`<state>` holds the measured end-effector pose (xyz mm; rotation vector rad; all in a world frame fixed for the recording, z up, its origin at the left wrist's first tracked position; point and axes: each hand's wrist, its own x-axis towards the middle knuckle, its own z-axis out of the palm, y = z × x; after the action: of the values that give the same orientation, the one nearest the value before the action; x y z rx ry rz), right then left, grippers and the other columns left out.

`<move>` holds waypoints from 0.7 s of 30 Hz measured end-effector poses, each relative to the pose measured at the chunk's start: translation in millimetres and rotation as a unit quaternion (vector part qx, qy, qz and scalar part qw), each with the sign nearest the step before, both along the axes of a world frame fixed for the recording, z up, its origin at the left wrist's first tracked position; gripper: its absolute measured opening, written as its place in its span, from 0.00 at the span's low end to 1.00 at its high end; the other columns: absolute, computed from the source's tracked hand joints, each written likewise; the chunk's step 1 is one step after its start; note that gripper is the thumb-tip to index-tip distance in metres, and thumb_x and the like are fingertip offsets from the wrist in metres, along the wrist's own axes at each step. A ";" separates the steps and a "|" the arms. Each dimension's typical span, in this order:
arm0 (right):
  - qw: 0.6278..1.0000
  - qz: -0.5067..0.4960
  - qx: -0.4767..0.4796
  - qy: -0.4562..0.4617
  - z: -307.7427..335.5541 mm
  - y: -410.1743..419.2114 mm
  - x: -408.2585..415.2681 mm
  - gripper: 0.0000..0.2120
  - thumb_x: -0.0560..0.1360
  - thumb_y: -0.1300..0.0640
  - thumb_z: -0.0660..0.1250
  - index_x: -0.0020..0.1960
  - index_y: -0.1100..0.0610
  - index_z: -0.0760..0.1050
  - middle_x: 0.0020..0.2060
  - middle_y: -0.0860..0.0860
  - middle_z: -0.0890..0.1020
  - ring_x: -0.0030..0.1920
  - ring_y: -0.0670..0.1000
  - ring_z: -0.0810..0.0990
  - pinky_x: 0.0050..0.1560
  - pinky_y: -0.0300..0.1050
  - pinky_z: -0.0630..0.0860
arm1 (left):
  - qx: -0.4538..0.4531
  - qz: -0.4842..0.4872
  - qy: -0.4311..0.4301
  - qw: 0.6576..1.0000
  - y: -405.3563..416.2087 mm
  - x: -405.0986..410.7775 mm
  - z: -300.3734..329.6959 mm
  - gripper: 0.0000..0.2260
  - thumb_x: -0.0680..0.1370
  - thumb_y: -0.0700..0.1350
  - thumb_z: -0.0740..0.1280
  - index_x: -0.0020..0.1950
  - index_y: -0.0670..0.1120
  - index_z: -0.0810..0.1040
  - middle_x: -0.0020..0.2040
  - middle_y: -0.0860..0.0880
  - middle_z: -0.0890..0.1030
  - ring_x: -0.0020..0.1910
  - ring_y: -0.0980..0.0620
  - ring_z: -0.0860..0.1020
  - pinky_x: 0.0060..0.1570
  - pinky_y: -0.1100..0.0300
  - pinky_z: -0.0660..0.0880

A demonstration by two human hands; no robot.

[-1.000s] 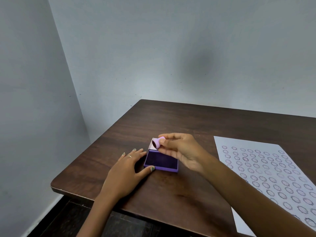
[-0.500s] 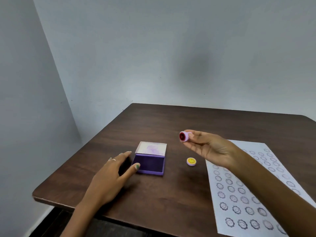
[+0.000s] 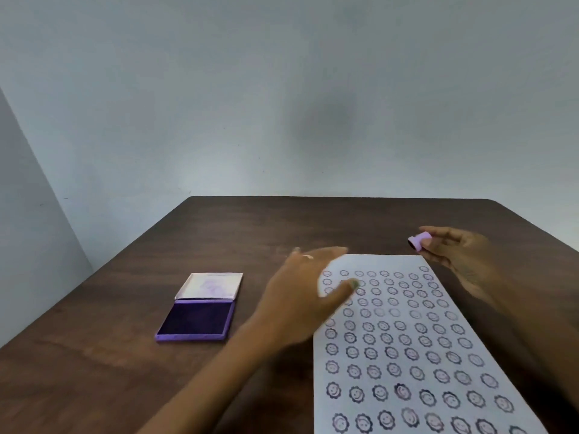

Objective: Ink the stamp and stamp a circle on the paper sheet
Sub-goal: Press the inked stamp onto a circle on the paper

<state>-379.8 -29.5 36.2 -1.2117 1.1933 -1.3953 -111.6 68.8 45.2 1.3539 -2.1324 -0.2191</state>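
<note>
The right hand (image 3: 454, 252) pinched the small pink stamp (image 3: 419, 240) between fingertips, raised beyond the far right corner of the paper sheet (image 3: 404, 339), its inked face turned left. The left hand (image 3: 307, 292), blurred, was spread open with nothing in it over the sheet's far left corner, hiding a few prints there. Rows of purple smiley prints covered the sheet (its near edge was cut off by the frame). The open purple ink pad (image 3: 197, 321) lay well to the left on the dark wooden tabletop (image 3: 94, 355).

paper sheet (image 3: 407, 339) cut off below, left hand (image 3: 300, 296) blurred
</note>
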 end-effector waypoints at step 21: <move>0.903 0.037 -0.148 0.403 -11.1 -7.8 -4.4 0.13 0.70 0.64 0.70 0.54 0.59 0.79 0.51 0.54 0.83 0.48 0.47 0.80 0.48 0.29 0.72 | 0.159 -0.033 -0.189 0.969 -67.1 -81.2 -49.1 0.41 0.74 0.69 0.51 0.78 0.46 0.45 0.79 0.48 0.46 0.78 0.50 0.42 0.75 0.49 0.39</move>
<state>-384.2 -37.3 25.0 -2.1557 1.4742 -1.0472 -192.8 1.7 -3.9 1.6112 -2.5446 -0.3667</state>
